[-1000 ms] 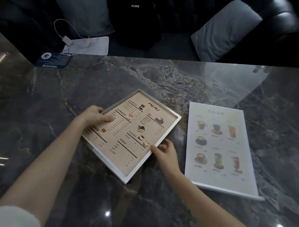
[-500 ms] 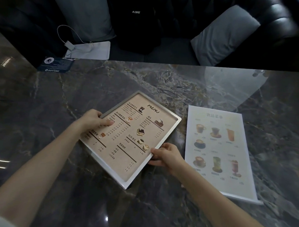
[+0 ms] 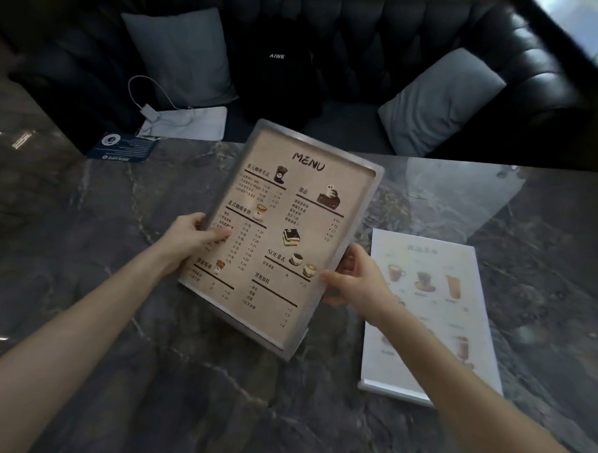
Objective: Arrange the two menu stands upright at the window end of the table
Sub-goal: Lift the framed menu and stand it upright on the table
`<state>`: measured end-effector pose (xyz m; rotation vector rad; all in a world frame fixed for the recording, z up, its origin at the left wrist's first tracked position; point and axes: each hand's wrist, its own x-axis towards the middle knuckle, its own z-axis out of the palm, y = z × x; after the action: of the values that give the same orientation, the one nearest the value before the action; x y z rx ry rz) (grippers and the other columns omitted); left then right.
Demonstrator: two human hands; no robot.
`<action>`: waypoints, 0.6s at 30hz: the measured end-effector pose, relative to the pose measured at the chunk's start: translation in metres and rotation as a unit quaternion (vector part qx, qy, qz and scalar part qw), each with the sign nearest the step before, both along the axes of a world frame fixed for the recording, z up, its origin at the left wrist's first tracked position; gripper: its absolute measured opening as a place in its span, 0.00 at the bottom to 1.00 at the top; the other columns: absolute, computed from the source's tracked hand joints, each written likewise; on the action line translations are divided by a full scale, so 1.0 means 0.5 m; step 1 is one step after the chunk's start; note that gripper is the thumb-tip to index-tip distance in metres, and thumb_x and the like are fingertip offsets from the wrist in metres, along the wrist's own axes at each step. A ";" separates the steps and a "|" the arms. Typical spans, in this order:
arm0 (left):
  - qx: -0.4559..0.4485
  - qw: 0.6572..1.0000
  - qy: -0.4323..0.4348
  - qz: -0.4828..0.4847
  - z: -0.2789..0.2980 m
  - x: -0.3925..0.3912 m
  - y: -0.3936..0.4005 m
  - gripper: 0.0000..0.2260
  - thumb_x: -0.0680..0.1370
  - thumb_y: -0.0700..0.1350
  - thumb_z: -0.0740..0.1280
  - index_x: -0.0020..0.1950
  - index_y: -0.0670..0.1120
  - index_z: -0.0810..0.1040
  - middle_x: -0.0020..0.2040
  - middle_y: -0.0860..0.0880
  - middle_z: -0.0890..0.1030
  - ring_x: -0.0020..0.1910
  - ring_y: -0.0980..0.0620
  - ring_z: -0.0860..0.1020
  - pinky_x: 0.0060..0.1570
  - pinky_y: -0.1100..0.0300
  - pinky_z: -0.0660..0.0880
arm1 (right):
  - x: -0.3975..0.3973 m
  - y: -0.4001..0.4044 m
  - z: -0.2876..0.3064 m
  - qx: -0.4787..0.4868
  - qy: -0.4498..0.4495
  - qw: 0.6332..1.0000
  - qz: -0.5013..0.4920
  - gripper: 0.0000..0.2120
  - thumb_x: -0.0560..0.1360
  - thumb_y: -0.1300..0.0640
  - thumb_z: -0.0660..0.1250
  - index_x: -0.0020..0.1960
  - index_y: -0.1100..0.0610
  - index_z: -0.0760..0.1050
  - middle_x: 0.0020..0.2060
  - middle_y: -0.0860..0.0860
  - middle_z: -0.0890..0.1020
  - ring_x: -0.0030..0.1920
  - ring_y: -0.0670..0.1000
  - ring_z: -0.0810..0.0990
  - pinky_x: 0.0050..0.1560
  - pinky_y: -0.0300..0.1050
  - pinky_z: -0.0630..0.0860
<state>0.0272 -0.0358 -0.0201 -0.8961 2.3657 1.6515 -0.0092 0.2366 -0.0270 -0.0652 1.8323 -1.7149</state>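
Observation:
A beige menu stand (image 3: 284, 227) headed "MENU", with a pale frame, is tilted up off the dark marble table (image 3: 125, 353). My left hand (image 3: 192, 236) grips its left edge, thumb on the front. Its lower right edge sits in my right hand (image 3: 353, 278), fingers behind the frame. The second menu stand (image 3: 441, 295), white with pictures of drinks, lies flat on the table to the right, partly covered by my right forearm.
A black tufted sofa (image 3: 437, 59) runs along the table's far side with two grey cushions (image 3: 436, 100), a black bag (image 3: 278, 63) and a white pad with a cable (image 3: 187, 123). A dark blue card (image 3: 124, 148) lies at the table's far left edge. A bright window (image 3: 569, 5) shows top right.
Both hands have lifted the beige menu stand off the table and tilted it up towards me. The white menu stand has stayed flat.

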 end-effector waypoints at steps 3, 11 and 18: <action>0.026 0.999 0.039 0.020 -0.008 -0.004 0.004 0.07 0.72 0.43 0.71 0.47 0.45 0.75 0.43 0.48 0.81 0.40 0.52 0.81 0.31 0.63 0.76 | -0.002 0.003 0.013 0.020 0.061 0.998 0.003 0.14 0.72 0.63 0.68 0.53 0.54 0.67 0.49 0.50 0.79 0.50 0.51 0.81 0.38 0.47 0.84; 0.077 0.994 0.076 0.015 -0.039 -0.004 -0.017 0.09 0.71 0.42 0.71 0.49 0.50 0.77 0.49 0.50 0.82 0.48 0.50 0.80 0.47 0.54 0.77 | 0.015 -0.007 -0.008 0.054 0.172 0.984 -0.001 0.16 0.73 0.65 0.67 0.44 0.46 0.66 0.44 0.43 0.79 0.48 0.51 0.81 0.47 0.53 0.82; 0.080 0.992 0.095 0.015 -0.073 0.014 -0.024 0.08 0.73 0.40 0.69 0.48 0.52 0.78 0.41 0.56 0.85 0.45 0.57 0.81 0.39 0.65 0.80 | 0.039 -0.007 -0.032 0.089 0.246 0.965 0.012 0.14 0.73 0.64 0.67 0.50 0.50 0.66 0.43 0.38 0.77 0.48 0.48 0.80 0.49 0.53 0.81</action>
<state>0.0343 -0.0476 -0.0566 -0.7807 2.3010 1.9871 0.0102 0.2329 -0.0431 -0.4766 2.3222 -1.6054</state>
